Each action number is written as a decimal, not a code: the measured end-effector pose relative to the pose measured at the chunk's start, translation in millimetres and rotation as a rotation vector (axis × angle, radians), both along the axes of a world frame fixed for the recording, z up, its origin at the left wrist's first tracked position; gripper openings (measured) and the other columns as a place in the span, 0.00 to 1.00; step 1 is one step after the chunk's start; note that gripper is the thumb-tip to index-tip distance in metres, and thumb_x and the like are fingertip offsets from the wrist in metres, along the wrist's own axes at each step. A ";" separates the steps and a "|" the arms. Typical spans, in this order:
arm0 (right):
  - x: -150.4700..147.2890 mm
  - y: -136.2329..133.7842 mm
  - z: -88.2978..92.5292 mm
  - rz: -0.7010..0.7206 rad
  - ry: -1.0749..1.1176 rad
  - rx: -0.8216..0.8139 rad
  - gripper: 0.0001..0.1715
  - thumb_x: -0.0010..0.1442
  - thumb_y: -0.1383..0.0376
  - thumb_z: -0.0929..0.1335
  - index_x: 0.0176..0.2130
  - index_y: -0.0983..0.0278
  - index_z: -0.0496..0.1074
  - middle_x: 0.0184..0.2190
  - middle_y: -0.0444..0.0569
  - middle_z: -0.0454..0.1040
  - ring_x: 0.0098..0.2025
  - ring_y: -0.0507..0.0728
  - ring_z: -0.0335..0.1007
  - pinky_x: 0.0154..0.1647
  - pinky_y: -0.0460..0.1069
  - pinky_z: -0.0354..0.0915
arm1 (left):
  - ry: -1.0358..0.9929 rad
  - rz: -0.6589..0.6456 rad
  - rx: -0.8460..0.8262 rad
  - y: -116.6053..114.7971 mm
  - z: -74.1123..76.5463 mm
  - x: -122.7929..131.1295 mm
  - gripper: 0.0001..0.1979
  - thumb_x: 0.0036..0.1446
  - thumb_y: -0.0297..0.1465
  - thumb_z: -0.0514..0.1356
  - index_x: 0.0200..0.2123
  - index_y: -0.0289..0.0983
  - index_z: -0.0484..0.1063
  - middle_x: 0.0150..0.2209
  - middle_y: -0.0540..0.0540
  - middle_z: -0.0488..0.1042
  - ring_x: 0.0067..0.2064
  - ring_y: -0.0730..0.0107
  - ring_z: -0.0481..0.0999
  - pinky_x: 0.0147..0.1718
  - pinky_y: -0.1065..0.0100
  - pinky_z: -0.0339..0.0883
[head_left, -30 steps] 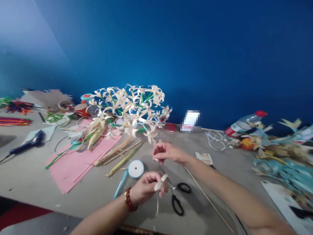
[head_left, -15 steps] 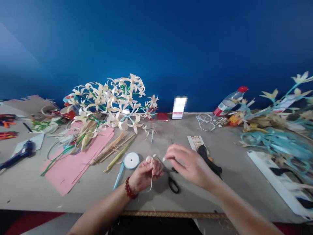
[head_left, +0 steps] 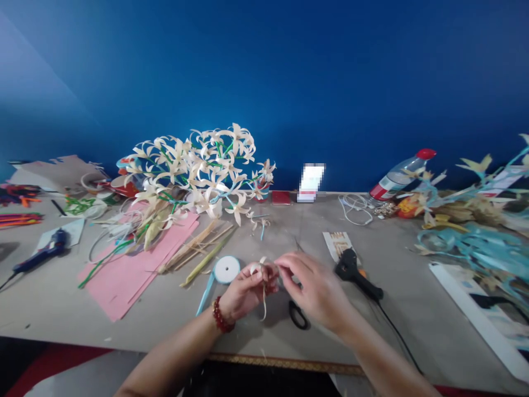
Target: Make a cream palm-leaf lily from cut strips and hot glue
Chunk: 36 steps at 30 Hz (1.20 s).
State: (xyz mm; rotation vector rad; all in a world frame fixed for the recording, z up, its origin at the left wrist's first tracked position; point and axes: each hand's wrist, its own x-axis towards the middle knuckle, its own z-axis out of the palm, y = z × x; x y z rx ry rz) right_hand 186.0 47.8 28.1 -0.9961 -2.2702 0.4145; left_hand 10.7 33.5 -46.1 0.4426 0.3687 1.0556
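Note:
In my left hand (head_left: 243,289) is a small cream-white craft flower (head_left: 261,266), pinched between thumb and fingers. Its thin pale stem (head_left: 264,306) dangles below the fingers. My right hand (head_left: 309,284) is beside it, thumb and forefinger brought together close to the petals. Whatever those fingertips hold, if anything, is too small to make out. Under the right hand lies a pair of scissors, one black handle loop (head_left: 298,315) showing. Just behind my left hand rests a white spool of light-blue ribbon (head_left: 227,270).
Pink paper sheets (head_left: 119,292), dried husk strips (head_left: 202,248) and a bunch of white flowers (head_left: 210,171) occupy the left. A black glue gun (head_left: 359,274) with a trailing cord lies right. A blue glue gun (head_left: 45,253), tilted bottle (head_left: 397,179) and power strip (head_left: 471,314) stand farther out.
My right hand has moved in toward the flower, closing the gap to my left hand. The left hand still holds the flower. The whole view has shifted slightly.

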 end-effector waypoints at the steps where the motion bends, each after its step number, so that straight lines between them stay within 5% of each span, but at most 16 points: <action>1: -0.6 -0.3 0.4 0.002 -0.019 0.018 0.14 0.61 0.76 0.63 0.43 0.62 0.69 0.38 0.51 0.75 0.40 0.60 0.72 0.41 0.53 0.68 | 0.018 0.011 0.003 0.0 -0.9 0.4 0.09 0.50 0.32 0.70 0.27 0.33 0.75 0.31 0.48 0.69 0.37 0.69 0.70 0.39 0.66 0.65; 18: -5.2 -5.8 -2.9 0.056 0.061 -0.002 0.15 0.63 0.74 0.63 0.48 0.61 0.67 0.39 0.50 0.76 0.41 0.58 0.73 0.43 0.52 0.69 | 0.000 -0.008 -0.072 0.9 -2.8 -0.8 0.04 0.54 0.27 0.68 0.31 0.33 0.75 0.29 0.48 0.76 0.31 0.74 0.75 0.37 0.71 0.67; 26: -1.9 -15.7 -17.7 -0.045 0.217 0.004 0.10 0.62 0.72 0.65 0.44 0.60 0.68 0.39 0.49 0.76 0.42 0.57 0.74 0.44 0.51 0.70 | 0.004 -0.001 0.035 0.9 5.9 -2.4 0.10 0.52 0.32 0.69 0.27 0.32 0.73 0.24 0.48 0.72 0.29 0.73 0.72 0.34 0.71 0.64; 36: -5.2 -20.2 -24.5 0.008 0.334 -0.002 0.13 0.61 0.74 0.67 0.45 0.60 0.70 0.38 0.50 0.76 0.41 0.58 0.73 0.42 0.53 0.70 | 0.044 -0.005 0.162 -0.9 6.1 -2.7 0.15 0.49 0.37 0.70 0.24 0.33 0.71 0.23 0.48 0.69 0.27 0.72 0.70 0.27 0.72 0.58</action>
